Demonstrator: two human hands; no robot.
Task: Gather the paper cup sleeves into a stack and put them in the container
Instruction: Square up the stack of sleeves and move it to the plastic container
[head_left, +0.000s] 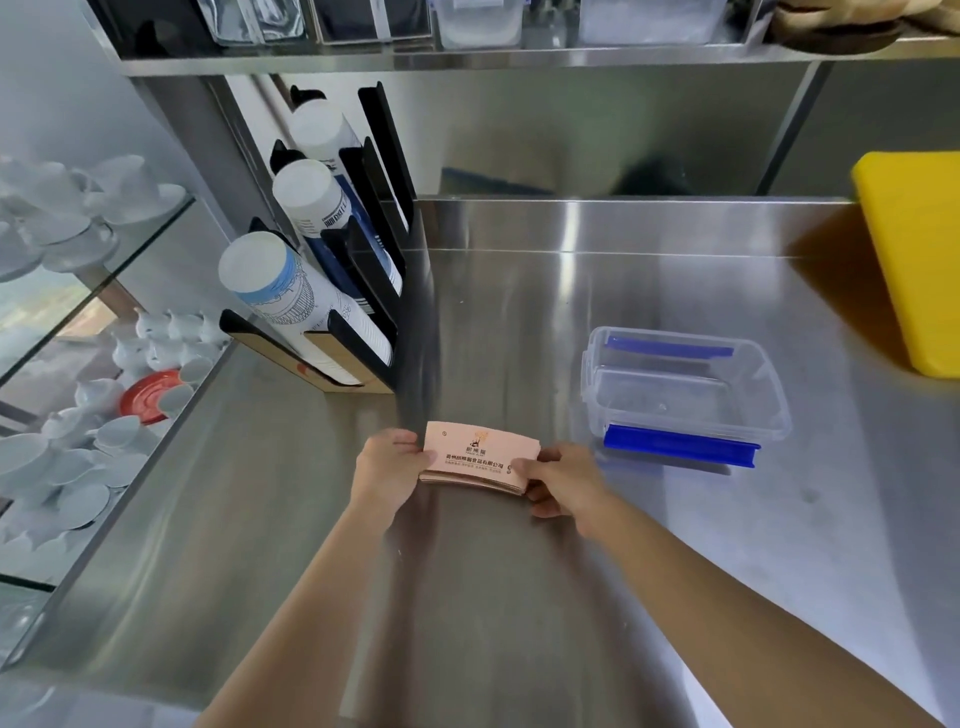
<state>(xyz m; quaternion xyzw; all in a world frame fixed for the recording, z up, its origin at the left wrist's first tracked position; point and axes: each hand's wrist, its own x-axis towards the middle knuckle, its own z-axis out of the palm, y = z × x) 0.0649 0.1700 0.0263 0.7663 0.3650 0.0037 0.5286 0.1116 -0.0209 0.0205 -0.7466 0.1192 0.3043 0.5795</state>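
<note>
From the head camera, at centre frame we grasp a stack of pink paper cup sleeves (480, 460) by its two ends, our left hand (387, 467) pinching one end and our right hand (563, 483) the other, over a steel counter (519, 597). A clear container (683, 387) with blue clips sits open just right of it.

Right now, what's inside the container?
Nothing visible: the clear container looks empty, its steel counter showing through. The sleeves are outside, held between left hand and right hand.
</note>
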